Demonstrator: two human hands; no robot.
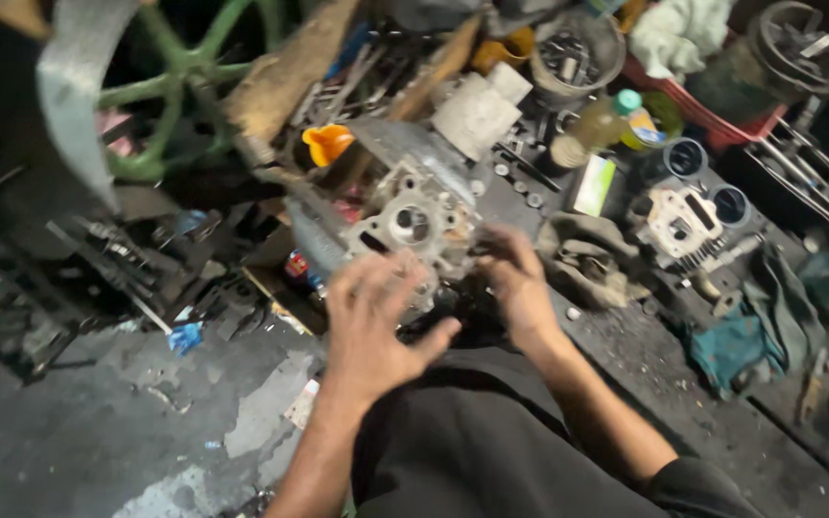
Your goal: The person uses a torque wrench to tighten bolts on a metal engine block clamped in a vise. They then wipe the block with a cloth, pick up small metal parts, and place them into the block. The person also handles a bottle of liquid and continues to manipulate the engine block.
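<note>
Honestly the risky bit is how that grey engine casting (413, 225) sits: tilted on a heap of junk at the near edge of the bench (626, 350), not on anything flat. Left hand (376, 321) is spread open just in front of it, right hand (515, 283) has its fingers curled at the casting's right side, though it's too blurry to tell if it really grips. One hard tug and I reckon it slides off toward the lap, or knocks the orange funnel (326, 142) and loose bolts behind it
</note>
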